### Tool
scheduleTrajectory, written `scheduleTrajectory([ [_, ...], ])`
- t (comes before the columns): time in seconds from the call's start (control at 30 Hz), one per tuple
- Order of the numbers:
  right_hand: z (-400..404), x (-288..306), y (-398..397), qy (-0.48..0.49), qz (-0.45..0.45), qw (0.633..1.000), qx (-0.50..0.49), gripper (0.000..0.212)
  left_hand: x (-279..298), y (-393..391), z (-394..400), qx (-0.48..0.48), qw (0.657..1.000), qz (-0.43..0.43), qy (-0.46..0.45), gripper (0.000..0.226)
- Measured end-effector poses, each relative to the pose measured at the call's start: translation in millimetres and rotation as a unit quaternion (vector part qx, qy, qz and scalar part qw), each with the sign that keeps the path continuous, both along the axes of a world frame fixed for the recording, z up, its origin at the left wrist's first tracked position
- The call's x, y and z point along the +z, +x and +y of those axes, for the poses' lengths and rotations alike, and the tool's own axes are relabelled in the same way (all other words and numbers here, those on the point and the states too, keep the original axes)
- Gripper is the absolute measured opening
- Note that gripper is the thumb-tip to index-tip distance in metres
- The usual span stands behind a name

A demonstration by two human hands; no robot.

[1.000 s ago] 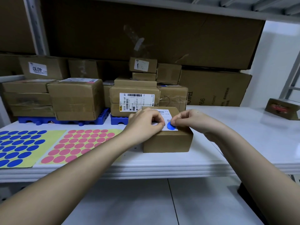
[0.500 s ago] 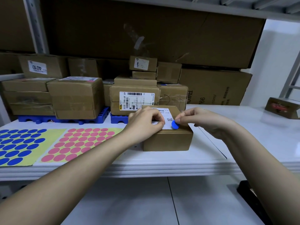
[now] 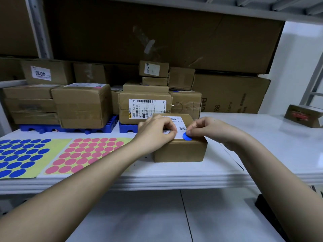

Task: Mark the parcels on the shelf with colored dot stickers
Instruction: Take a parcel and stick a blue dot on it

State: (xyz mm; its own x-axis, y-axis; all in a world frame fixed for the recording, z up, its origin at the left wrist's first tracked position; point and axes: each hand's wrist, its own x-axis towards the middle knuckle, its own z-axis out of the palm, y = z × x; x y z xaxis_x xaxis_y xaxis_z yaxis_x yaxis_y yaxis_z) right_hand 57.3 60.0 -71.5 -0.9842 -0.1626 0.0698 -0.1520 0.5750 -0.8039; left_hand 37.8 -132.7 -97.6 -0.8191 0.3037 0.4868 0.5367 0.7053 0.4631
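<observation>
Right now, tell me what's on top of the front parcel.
On the front parcel: a white label, a blue dot sticker, both hands, left and right. They cover much of the label.

Stockroom: metal shelf [image 3: 174, 179] w/ stacked labelled parcels [image 3: 145, 105].

blue plastic pallets [image 3: 111, 125], grey floor tiles [image 3: 143, 217], white wall [image 3: 295, 55]
</observation>
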Motion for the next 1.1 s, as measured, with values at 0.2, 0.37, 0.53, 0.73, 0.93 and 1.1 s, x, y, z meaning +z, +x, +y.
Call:
scheduleTrajectory([
  [0.2, -1.5, -5.7, -1.7, 0.014, 0.026, 1.000, 0.002, 0.010, 0.2, 0.9, -0.2, 0.000, 1.000, -0.001, -0.001, 0.019],
  [0.37, -1.6, -10.6, -2.0, 0.036, 0.070, 0.997, -0.003, 0.006, -0.2, 0.9, -0.5, -0.002, 1.000, -0.004, 0.001, 0.020],
  [0.53, -0.9, -20.9, -6.5, 0.019, 0.094, 0.994, -0.051, 0.023, -2.4, 0.7, -0.9, -0.008, 1.000, 0.000, 0.019, 0.018],
  [0.73, -10.2, -28.2, -4.7, 0.012, 0.097, 0.991, -0.096, 0.058, -11.2, -0.1, -0.7, -0.010, 0.995, -0.028, 0.091, 0.013],
  [0.93, -9.4, -40.7, -5.9, -0.140, 0.066, 0.982, -0.106, 0.066, -16.7, -2.6, -3.2, 0.007, 0.965, -0.135, 0.225, 0.046],
  [1.1, -10.1, -45.9, -5.7, -0.174, 0.038, 0.980, -0.086, 0.062, -19.1, -1.5, -4.8, -0.009, 0.908, -0.265, 0.325, 0.072],
])
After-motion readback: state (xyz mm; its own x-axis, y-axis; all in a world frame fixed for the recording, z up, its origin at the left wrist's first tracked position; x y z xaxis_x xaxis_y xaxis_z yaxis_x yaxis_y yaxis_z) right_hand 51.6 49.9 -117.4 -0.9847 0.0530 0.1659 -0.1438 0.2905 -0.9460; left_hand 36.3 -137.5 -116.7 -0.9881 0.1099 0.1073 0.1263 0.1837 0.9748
